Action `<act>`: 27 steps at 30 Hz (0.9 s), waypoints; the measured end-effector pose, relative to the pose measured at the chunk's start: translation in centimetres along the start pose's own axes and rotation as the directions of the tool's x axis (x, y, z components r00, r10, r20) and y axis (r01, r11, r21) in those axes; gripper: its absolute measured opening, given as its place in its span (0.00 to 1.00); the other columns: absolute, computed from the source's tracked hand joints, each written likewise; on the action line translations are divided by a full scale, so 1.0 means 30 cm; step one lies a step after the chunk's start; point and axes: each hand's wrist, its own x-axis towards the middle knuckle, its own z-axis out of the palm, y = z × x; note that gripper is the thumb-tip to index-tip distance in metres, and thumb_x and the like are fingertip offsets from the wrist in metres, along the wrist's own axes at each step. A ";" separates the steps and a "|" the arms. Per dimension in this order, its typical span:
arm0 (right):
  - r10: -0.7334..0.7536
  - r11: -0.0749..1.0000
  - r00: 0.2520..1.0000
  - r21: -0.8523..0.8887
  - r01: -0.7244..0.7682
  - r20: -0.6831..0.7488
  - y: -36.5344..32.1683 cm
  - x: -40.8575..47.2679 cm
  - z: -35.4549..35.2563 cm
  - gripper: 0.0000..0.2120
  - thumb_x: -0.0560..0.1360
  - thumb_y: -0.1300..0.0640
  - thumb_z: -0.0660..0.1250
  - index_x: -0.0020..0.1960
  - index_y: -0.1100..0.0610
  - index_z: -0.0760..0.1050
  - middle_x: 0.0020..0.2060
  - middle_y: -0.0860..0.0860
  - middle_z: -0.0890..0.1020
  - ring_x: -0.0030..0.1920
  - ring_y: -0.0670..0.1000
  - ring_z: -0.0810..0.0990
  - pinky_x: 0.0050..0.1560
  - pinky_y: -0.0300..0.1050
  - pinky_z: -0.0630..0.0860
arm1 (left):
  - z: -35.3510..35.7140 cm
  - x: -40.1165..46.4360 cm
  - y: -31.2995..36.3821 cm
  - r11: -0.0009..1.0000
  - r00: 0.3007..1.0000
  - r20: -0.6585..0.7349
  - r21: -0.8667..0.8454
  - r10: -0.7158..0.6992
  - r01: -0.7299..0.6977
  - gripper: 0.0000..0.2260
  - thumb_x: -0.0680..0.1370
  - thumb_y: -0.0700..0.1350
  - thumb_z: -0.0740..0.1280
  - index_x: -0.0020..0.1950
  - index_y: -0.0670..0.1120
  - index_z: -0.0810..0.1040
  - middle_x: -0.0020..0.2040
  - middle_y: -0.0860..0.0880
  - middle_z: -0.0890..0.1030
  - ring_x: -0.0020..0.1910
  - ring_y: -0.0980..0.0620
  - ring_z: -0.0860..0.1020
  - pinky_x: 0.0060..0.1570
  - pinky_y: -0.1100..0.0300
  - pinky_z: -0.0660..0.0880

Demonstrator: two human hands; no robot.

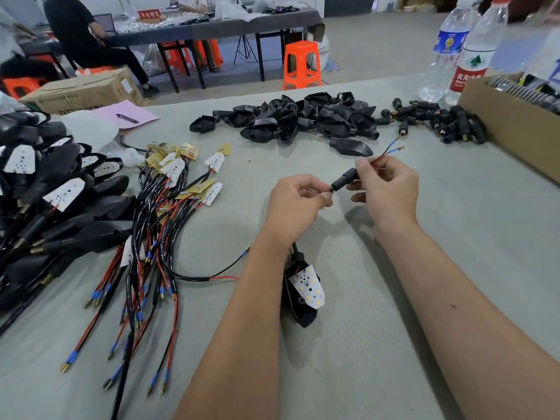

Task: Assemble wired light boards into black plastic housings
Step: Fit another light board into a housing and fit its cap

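Our right hand [386, 189] pinches a black sleeve [344, 180] on the cable; our left hand [295, 204] pinches, seemingly, its lower end; housing [298, 301] hangs below.

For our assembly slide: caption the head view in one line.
Both hands, left hand and right hand, slide a black connector sleeve along a wired light board's cable.

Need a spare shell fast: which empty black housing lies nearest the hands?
The lone empty housing, apart from the pile of housings, just beyond the right hand.
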 end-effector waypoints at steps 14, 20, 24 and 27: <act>0.076 0.977 0.990 0.188 -0.098 0.120 -0.007 -0.007 -0.006 0.05 0.77 0.65 0.73 0.46 0.56 0.83 0.41 0.54 0.88 0.40 0.51 0.87 0.38 0.39 0.79 | -0.009 0.011 -0.008 0.999 1.000 -0.018 0.031 -0.015 0.015 0.06 0.78 0.39 0.70 0.42 0.46 0.83 0.36 0.48 0.85 0.26 0.56 0.71 0.31 0.63 0.68; 0.114 0.937 0.958 0.292 -0.192 0.264 -0.007 -0.005 -0.006 0.05 0.78 0.66 0.72 0.52 0.59 0.81 0.48 0.55 0.88 0.45 0.52 0.86 0.39 0.38 0.78 | -0.020 0.011 0.002 0.990 0.993 -0.022 -0.087 -0.112 0.110 0.06 0.81 0.37 0.67 0.48 0.38 0.83 0.34 0.49 0.82 0.27 0.55 0.71 0.25 0.66 0.66; 0.147 0.934 0.973 0.298 -0.197 0.180 -0.007 -0.005 0.002 0.03 0.78 0.64 0.72 0.49 0.58 0.84 0.42 0.53 0.87 0.40 0.52 0.86 0.34 0.38 0.77 | -0.039 0.009 0.008 0.978 0.989 0.077 -0.160 -0.123 0.134 0.07 0.81 0.37 0.66 0.49 0.38 0.84 0.38 0.46 0.84 0.30 0.55 0.73 0.28 0.66 0.69; 0.139 0.950 0.987 0.269 -0.156 0.083 -0.004 0.000 0.006 0.04 0.79 0.62 0.72 0.47 0.58 0.85 0.39 0.52 0.86 0.39 0.50 0.85 0.33 0.38 0.76 | -0.045 0.009 0.008 0.976 0.985 0.134 -0.172 -0.109 0.131 0.08 0.79 0.33 0.67 0.48 0.41 0.86 0.40 0.45 0.84 0.31 0.55 0.75 0.33 0.65 0.74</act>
